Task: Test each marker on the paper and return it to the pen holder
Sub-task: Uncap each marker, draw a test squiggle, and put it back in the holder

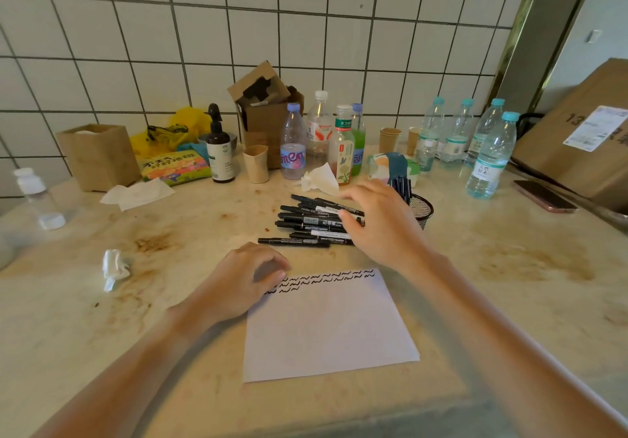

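While the left hand (pixel 243 281) is resting at the top-left corner of the white paper (pixel 326 329), its fingers are loosely curled and holding nothing. The right hand (pixel 377 223) is reaching over the pile of black markers (pixel 312 222), fingers spread and relaxed, fingertips touching the pile's right end without gripping any marker. The pile is lying on the stained bench (pixel 170 250) just beyond the paper, whose top edge is carrying rows of black squiggles (pixel 326 279). The mesh pen holder (pixel 421 210) is standing just right of the pile, partly hidden behind the right hand, with several markers upright in it.
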